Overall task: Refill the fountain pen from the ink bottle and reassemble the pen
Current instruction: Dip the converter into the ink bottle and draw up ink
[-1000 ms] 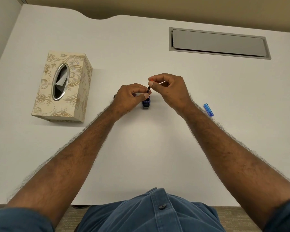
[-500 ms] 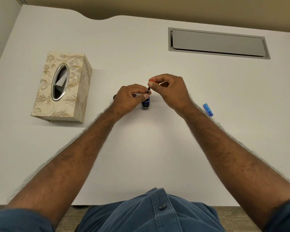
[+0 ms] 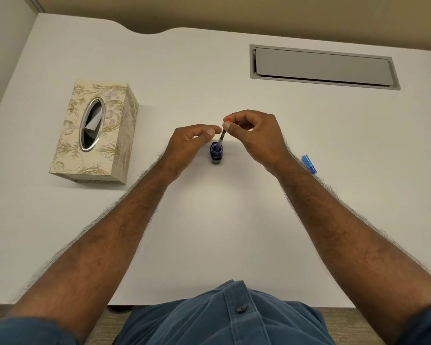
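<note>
A small dark blue ink bottle [image 3: 216, 153] stands open at the middle of the white desk [image 3: 209, 232]. The thin pen section with its converter [image 3: 222, 138] stands tilted in the bottle's mouth, its lower end inside. My right hand [image 3: 255, 135] pinches the top end of the pen section, where a small red tip shows. My left hand [image 3: 188, 148] hovers just left of the bottle with fingers loosely curled, holding nothing and apart from the pen. A blue pen part [image 3: 309, 164] lies on the desk right of my right wrist.
A patterned tissue box [image 3: 97, 130] stands to the left. A grey cable hatch [image 3: 324, 67] is set into the desk at the far right. The desk's near edge runs just above my blue shirt [image 3: 224, 317].
My left hand has let go of the pen and bottle area and drawn slightly left. The ink bottle, half hidden before, now shows fully. My right hand keeps its pinch on the pen's top.
</note>
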`<move>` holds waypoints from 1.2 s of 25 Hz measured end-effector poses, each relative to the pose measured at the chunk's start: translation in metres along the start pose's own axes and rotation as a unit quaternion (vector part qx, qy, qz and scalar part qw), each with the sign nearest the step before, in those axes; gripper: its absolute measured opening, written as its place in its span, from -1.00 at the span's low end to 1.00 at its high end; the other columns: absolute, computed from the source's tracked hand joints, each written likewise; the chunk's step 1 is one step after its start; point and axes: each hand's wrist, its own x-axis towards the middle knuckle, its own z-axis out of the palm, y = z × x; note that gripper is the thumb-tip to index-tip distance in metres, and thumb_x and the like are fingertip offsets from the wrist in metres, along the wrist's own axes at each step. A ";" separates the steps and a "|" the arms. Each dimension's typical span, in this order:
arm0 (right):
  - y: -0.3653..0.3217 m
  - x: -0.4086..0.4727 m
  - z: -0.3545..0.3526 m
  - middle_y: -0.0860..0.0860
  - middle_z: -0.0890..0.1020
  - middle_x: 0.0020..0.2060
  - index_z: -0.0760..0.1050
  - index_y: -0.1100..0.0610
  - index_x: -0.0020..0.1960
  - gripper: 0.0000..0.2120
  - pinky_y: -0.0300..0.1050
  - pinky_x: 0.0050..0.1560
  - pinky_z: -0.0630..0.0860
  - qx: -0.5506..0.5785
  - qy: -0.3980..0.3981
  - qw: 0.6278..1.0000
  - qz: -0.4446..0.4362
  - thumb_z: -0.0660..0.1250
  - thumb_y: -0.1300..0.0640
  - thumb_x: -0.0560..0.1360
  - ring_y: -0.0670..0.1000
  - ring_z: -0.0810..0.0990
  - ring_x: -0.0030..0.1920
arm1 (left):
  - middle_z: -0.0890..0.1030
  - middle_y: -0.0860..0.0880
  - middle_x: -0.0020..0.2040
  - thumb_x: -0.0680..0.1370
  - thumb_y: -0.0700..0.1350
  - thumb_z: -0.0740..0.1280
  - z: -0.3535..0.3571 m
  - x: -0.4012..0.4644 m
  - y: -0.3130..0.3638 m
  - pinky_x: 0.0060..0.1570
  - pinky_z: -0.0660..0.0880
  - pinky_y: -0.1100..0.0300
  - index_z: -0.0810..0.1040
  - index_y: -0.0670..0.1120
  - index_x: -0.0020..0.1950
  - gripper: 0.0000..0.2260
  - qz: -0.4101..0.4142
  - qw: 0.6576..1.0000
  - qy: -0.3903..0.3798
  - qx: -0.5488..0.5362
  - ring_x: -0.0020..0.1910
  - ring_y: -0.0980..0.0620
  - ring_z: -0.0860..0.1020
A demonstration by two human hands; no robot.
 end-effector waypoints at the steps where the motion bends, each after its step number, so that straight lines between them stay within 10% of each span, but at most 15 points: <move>1: -0.002 -0.001 -0.001 -0.13 0.79 -0.03 0.77 0.04 0.05 -0.88 -0.35 -0.03 0.55 -0.006 0.000 1.000 -0.009 0.54 0.03 0.56 -0.17 0.66 -0.10 | 0.74 0.04 0.26 0.71 -0.06 0.32 0.000 0.000 0.001 0.38 0.52 0.03 0.74 -0.06 0.26 -0.76 -0.002 1.000 0.004 -0.001 0.34 0.10 0.63; 30: -0.001 -0.023 -0.005 -0.35 0.75 -0.06 0.73 -0.12 0.06 -0.92 -0.46 -0.11 0.47 -0.019 0.035 0.999 -0.016 0.50 -0.06 0.58 -0.21 0.67 -0.04 | 0.75 -0.13 0.19 0.72 -0.11 0.30 -0.005 -0.019 -0.010 0.23 0.63 -0.09 0.72 -0.16 0.24 -0.76 -0.036 0.996 0.060 -0.062 0.25 -0.14 0.67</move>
